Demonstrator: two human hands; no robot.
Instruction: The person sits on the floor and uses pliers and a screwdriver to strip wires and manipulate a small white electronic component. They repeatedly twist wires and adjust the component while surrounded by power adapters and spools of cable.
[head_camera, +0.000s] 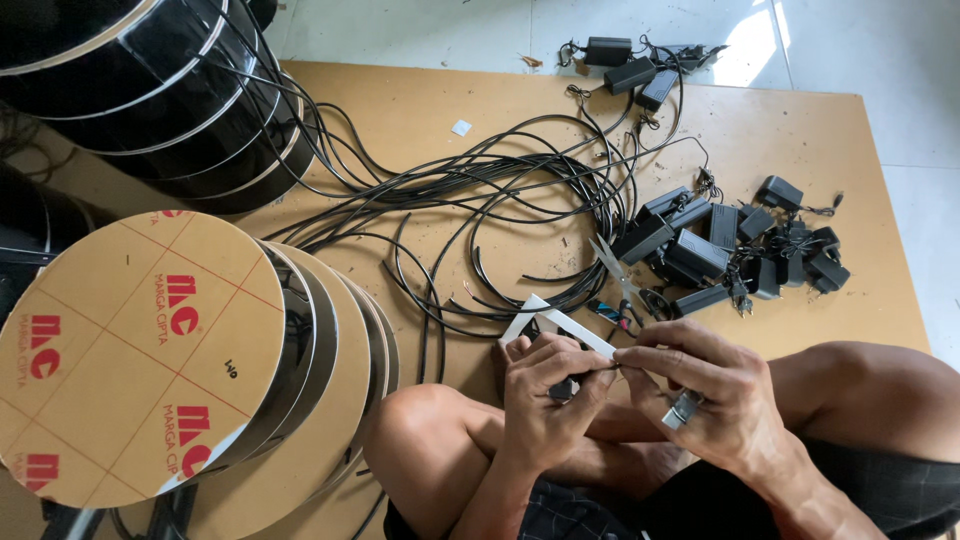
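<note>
Two hands — one white frame, one scissors

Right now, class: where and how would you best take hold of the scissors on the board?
Grip the scissors by the handle loops, the end lying nearest the person's right hand, coming from above. The blades point away, up toward the tangled black cables, so the handles are probably the safer hold.
</note>
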